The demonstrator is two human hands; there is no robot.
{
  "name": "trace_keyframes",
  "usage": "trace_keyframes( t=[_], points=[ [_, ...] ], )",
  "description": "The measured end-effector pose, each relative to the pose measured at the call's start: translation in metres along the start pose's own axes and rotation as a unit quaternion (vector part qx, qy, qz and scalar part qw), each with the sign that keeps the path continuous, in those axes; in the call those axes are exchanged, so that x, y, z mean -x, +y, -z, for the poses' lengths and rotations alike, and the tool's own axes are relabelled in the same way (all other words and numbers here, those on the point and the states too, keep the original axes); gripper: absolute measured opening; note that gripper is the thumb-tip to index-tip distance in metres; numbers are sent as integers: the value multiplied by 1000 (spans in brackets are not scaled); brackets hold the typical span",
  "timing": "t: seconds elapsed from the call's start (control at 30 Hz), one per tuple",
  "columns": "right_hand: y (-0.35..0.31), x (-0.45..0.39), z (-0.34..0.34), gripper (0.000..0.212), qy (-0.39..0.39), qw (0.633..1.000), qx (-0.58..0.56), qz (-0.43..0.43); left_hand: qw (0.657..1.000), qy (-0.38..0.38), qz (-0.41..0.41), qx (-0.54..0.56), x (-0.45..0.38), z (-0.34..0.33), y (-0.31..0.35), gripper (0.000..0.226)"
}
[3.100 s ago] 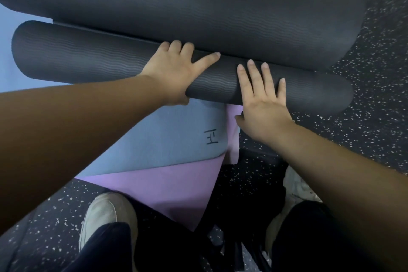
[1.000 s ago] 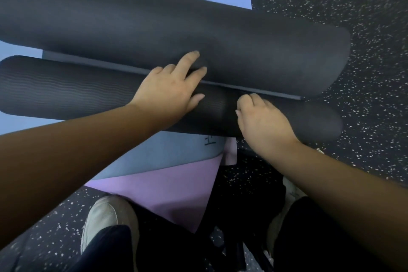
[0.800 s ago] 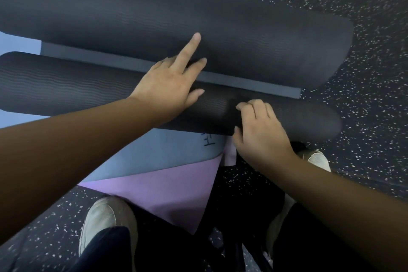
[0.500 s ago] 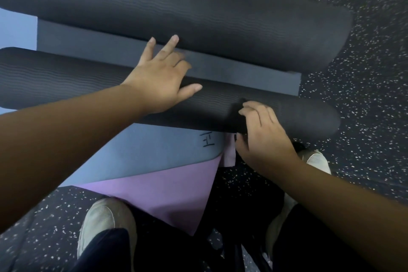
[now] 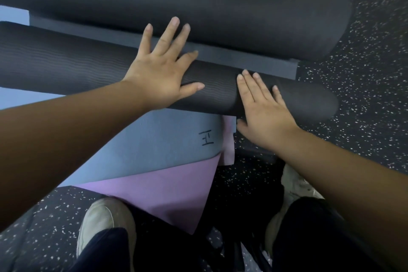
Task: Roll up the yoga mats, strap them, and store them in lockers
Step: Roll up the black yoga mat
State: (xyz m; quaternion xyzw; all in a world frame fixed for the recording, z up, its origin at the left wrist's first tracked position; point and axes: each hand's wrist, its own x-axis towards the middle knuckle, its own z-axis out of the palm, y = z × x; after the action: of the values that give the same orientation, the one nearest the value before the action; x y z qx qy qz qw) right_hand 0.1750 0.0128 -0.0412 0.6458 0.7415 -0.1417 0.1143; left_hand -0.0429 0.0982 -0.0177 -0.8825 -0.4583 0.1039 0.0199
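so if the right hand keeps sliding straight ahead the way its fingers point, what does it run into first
The right hand lies flat on the near black roll, fingers pointing away from the person. Straight ahead it would cross the flat grey strip of unrolled mat, then likely meet the far black roll, though depth is hard to judge.

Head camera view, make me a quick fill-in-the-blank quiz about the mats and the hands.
1. Both hands press on the near roll of a ____ mat.
2. Under it lies a blue mat on a ____ mat.
3. The fingers of the left hand are ____.
4. The floor is ____.

Missing words: black; purple; straight; speckled
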Motion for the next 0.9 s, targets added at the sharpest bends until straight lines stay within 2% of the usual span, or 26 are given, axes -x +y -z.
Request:
trace_keyframes(
  t=[0.17, 0.27, 0.33, 0.43, 0.53, 0.63, 0.73, 0.9],
  points=[
    [6, -6, 7, 105, -60, 998, 0, 0, 999, 5, -27, -23, 3, -9, 0, 96],
    [8, -12, 11, 111, -76, 997, -20, -4, 993, 50, -77, -73, 10, -21, 1, 113],
    [7, -15, 11, 116, -76, 997, -24, -9, 992, 25, -69, -106, 7, -21, -1, 122],
    [4, -21, 11, 118, -51, 998, -25, -20, 995, -16, -43, -87, -4, -18, -1, 118],
    [4, -22, 10, 114, -15, 999, -29, -26, 996, -17, -53, -67, -7, -13, -3, 108],
    [4, -17, 5, 107, 55, 998, -14, -13, 997, -6, -70, -46, -6, -7, -7, 99],
    [5, -9, 3, 105, 109, 994, 14, 2, 997, -11, -74, 7, 0, -4, -5, 97],
    [2, 17, 3, 106, 111, 991, 57, 57, 991, 55, -104, 64, 35, -12, 4, 89]
  ],
)
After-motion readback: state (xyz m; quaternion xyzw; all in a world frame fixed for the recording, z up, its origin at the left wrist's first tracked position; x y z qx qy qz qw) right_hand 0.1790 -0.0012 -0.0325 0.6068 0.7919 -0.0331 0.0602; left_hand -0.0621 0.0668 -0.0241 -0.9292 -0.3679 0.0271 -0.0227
